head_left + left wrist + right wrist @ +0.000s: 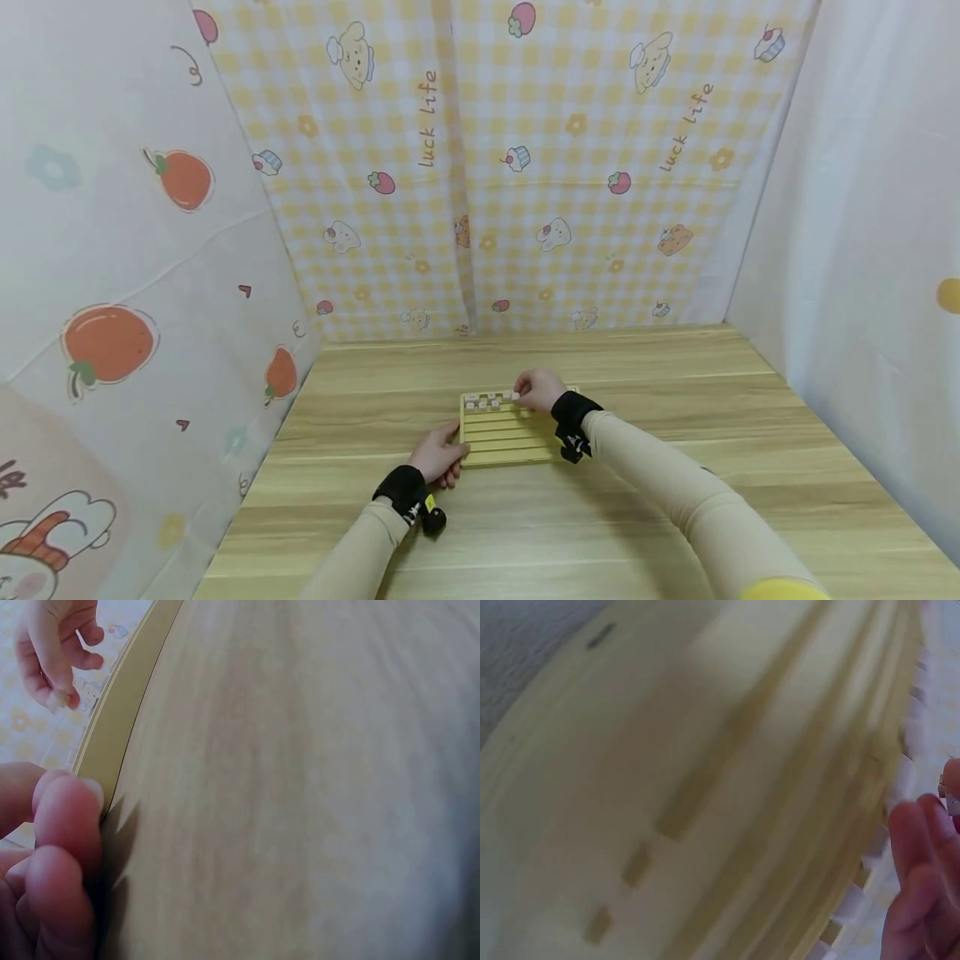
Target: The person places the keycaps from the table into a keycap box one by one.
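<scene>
A yellow ridged tray (506,445) lies on the table, with small whitish keycaps (482,406) in two rows at its back left. My left hand (437,455) grips the tray's front left corner, thumb along the rim; in the left wrist view its fingertips (69,814) meet the side wall. Over the back rows, my right hand (542,389) pinches a small pale keycap (952,804), mostly covered by the fingers. The tray's ridges and a line of keycaps (849,903) along its far side fill much of the right wrist view.
The tray rests on a wood-grain table (480,533). A yellow checked cloth (525,208) hangs behind the table, with white printed cloths at the left (187,275) and right (847,208). Each wrist wears a black band with a small camera.
</scene>
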Demonstrator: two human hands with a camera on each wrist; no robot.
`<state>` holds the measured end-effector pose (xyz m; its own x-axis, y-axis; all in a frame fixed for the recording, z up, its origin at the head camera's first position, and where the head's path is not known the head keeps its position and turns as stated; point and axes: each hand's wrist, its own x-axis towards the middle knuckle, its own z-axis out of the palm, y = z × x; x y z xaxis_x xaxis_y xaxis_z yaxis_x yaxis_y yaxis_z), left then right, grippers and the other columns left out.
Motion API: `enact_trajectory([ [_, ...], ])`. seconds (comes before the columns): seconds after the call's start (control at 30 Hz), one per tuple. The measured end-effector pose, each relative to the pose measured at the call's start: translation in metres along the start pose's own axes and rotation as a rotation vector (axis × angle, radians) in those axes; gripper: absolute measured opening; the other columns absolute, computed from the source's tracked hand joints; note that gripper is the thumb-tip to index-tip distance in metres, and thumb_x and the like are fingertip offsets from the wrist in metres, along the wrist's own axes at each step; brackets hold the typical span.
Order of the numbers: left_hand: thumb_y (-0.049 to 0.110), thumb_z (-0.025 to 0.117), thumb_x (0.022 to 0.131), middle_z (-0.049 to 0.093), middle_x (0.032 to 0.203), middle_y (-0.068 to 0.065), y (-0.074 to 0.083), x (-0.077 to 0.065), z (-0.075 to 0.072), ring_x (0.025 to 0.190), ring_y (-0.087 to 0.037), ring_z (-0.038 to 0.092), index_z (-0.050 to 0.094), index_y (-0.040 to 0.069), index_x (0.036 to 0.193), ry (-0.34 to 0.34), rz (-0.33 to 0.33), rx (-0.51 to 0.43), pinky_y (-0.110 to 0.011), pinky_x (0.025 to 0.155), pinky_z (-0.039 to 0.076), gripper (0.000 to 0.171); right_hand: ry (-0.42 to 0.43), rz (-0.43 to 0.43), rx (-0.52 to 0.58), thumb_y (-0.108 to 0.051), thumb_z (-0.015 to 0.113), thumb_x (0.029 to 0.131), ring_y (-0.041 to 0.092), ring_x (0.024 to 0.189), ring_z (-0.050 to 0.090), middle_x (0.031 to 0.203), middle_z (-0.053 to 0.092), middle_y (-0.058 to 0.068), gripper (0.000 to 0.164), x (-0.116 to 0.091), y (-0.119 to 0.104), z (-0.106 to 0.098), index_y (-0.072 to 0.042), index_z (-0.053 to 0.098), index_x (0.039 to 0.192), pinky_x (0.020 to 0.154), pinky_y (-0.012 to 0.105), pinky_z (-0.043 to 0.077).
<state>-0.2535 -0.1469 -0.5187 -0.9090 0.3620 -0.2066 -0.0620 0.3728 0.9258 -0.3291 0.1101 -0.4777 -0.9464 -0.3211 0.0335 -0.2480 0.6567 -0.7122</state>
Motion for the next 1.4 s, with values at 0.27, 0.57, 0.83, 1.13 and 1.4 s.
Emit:
enact_trajectory([
  [0.27,0.017,0.058,0.097,0.055,0.053,-0.002,-0.001,0.0,0.002,0.037,-0.011,0.05,0.023,0.0,0.153,0.005,0.006,0.003,-0.024,0.035,0.042,0.068,0.039,-0.036,-0.281,-0.017,0.079,0.08,0.012,0.063,0.05,0.069,0.057,-0.006,0.01,0.001,0.001,0.019,-0.012,0.071,0.081,0.059,0.029,0.044],
  [0.57,0.017,0.058,0.097,0.056,0.053,-0.003,-0.002,0.0,0.002,0.037,-0.011,0.05,0.023,0.001,0.153,0.01,0.001,0.012,-0.024,0.035,0.043,0.068,0.05,0.0,-0.361,-0.023,0.078,0.082,0.012,0.061,0.051,0.072,0.06,-0.007,0.009,0.001,0.0,0.027,-0.016,0.073,0.083,0.057,0.029,0.043],
  [0.83,0.019,0.059,0.097,0.056,0.053,-0.002,-0.001,0.001,0.001,0.037,-0.01,0.051,0.023,0.001,0.153,0.021,-0.012,0.028,-0.024,0.035,0.043,0.069,0.078,-0.037,-0.351,-0.023,0.079,0.081,0.011,0.062,0.051,0.072,0.059,-0.007,0.01,0.002,0.003,0.029,-0.016,0.072,0.083,0.058,0.029,0.043],
  [1.13,0.018,0.058,0.097,0.056,0.053,-0.002,0.001,0.0,0.001,0.037,-0.01,0.05,0.023,0.0,0.153,0.026,-0.001,0.043,-0.024,0.035,0.043,0.068,0.099,-0.034,-0.346,-0.023,0.079,0.08,0.013,0.056,0.047,0.065,0.054,-0.005,0.02,0.003,0.004,0.029,-0.016,0.061,0.074,0.053,0.027,0.037],
  [1.4,0.018,0.058,0.097,0.056,0.053,-0.002,0.001,0.002,0.001,0.037,-0.01,0.05,0.022,0.0,0.153,0.02,-0.011,0.021,-0.024,0.035,0.043,0.069,0.086,0.006,-0.351,-0.021,0.076,0.082,0.014,0.055,0.045,0.063,0.052,-0.004,0.024,0.004,0.003,0.029,-0.017,0.055,0.072,0.052,0.028,0.035],
])
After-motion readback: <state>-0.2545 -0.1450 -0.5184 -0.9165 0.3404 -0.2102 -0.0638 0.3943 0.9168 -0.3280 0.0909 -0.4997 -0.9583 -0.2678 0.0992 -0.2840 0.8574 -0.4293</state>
